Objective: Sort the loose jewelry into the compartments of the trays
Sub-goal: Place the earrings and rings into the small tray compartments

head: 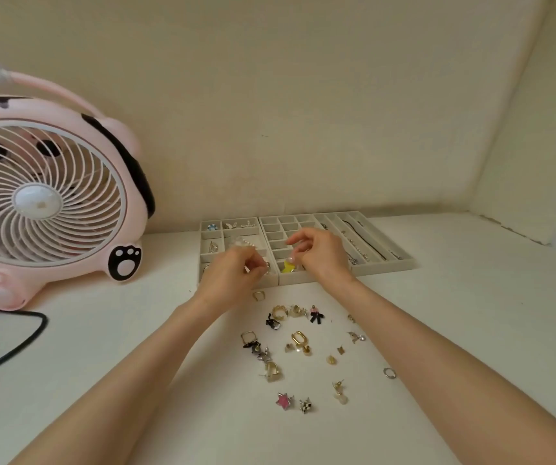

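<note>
Three cream trays stand side by side at the back of the white table: a left tray, a middle grid tray and a right tray with long slots holding chains. My left hand hovers over the left tray's front and pinches a small silvery ring. My right hand is over the middle tray's front, fingers curled, pinching something small above a yellow star piece. Several loose earrings and rings lie scattered on the table in front of the trays, including a pink star.
A pink table fan stands at the left, its black cable looping over the table. Cream walls close in behind and to the right. A silver ring lies apart at the right of the pile.
</note>
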Available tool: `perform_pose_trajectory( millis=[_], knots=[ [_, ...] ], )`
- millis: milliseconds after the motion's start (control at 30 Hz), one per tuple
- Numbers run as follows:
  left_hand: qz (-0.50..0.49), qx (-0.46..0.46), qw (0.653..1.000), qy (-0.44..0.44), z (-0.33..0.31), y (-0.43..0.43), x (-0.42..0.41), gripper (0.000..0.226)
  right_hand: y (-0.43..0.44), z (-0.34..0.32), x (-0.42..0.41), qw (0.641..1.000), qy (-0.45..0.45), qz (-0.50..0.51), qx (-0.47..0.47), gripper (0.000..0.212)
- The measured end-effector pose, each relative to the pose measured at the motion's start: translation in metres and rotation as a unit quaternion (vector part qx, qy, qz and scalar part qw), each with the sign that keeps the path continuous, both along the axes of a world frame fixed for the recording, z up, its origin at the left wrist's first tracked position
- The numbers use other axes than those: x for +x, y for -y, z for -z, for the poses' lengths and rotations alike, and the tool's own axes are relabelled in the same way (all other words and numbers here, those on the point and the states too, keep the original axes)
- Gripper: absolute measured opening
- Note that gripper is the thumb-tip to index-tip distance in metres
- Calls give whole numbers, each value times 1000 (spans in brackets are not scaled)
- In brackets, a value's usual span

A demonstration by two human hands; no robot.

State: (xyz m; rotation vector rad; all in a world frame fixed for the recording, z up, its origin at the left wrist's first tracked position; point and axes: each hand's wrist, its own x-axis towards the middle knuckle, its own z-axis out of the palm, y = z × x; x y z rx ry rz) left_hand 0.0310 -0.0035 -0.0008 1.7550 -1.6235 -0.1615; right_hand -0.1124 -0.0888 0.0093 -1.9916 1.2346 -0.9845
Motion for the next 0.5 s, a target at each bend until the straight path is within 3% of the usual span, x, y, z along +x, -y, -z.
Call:
perform_pose_trajectory(
  millis=[200,300,500],
  knots=[
    [18,4,1000,12,-3,-3,-4,8,1,8,6,998,-62,13,-10,17],
    [27,6,1000,14,-6,-5,-6,8,-1,4,-3,999,-51,11,-13,19],
    [96,55,993,27,-8,-10,-14,2,-14,-9,-44,993,-109,-34,-19,15]
  ],
)
